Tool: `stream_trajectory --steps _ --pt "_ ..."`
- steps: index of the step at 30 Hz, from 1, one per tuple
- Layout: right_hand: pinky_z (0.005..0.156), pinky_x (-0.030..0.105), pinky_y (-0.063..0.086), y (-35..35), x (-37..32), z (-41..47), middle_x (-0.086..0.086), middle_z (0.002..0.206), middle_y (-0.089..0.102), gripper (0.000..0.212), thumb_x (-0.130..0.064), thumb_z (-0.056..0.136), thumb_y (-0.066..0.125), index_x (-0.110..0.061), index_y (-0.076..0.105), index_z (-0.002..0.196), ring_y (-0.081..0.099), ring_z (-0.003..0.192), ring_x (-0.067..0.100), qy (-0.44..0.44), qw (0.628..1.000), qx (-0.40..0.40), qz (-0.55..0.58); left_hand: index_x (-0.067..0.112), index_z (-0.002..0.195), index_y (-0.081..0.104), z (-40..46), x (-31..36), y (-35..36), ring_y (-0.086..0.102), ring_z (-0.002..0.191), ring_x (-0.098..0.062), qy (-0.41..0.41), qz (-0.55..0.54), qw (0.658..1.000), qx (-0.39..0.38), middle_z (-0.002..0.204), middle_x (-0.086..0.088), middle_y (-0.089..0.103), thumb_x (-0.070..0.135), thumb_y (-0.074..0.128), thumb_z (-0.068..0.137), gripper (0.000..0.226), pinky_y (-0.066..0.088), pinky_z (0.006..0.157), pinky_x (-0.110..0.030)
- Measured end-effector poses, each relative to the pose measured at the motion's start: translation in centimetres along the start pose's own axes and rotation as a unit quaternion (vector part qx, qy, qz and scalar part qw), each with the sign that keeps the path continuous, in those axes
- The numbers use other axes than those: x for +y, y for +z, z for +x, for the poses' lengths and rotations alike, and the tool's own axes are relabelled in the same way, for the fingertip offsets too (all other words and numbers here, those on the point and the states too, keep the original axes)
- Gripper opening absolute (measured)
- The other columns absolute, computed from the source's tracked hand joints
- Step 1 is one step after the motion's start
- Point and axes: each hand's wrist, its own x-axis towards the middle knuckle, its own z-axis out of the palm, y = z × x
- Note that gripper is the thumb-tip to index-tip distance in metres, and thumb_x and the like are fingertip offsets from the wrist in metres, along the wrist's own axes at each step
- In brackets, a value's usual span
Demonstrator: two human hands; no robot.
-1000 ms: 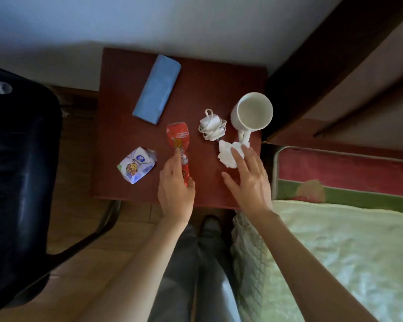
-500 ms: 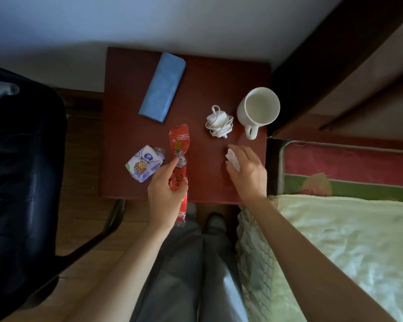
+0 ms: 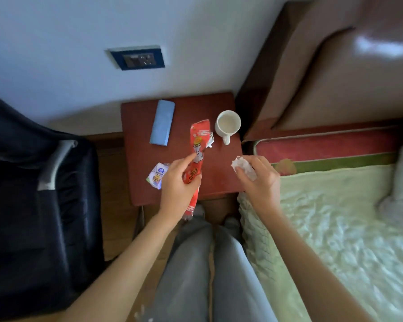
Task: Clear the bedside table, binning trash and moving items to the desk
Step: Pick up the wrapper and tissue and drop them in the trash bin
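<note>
The dark red bedside table (image 3: 219, 182) stands against the wall. My left hand (image 3: 177, 184) grips a long red snack wrapper (image 3: 197, 145), lifted above the table. A crumpled white tissue (image 3: 243, 167) is held in my right hand (image 3: 261, 180) over the table's right front corner. On the table lie a blue case (image 3: 162, 122), a white mug (image 3: 228, 124) and a small white-and-blue wrapper (image 3: 156, 175), partly hidden by my left hand. A white coiled charger (image 3: 210, 141) peeks out behind the red wrapper.
A black office chair (image 3: 33, 194) stands to the left of the table. The bed with a pale green cover (image 3: 335, 217) and a brown headboard (image 3: 335, 77) is on the right. A wall socket (image 3: 137, 58) sits above the table. My legs are below the table's front edge.
Both hands have lifted off the table, the left with the red wrapper, the right with the tissue. The camera has pulled back and up, so the table looks smaller.
</note>
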Motion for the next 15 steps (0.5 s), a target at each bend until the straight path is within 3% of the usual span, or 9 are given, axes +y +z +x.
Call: stream_trajectory --steps 6,15 --pt "0.063 0.019 0.043 -8.0 -3.2 -3.9 -0.002 0.089 0.067 0.011 -0.017 0.080 0.071 -0.016 0.070 0.091 0.056 0.074 0.004 0.053 0.993 0.108 0.016 0.019 0.123 0.059 -1.5 7.4 -1.6 0.056 0.104 0.001 0.089 -0.011 0.991 -0.097 0.112 0.005 0.062 0.005 0.072 0.077 0.050 0.042 0.091 -0.009" --pt "0.069 0.027 0.050 -19.0 -4.1 -16.2 -0.003 0.095 0.069 0.011 -0.013 0.083 0.072 -0.013 0.070 0.094 0.065 0.080 0.013 0.185 0.942 0.279 0.005 0.021 0.122 0.061 -7.1 15.3 0.0 0.058 0.102 -0.001 0.229 0.016 0.943 -0.239 0.113 0.008 0.063 0.008 0.073 0.076 0.049 0.041 0.093 -0.011"
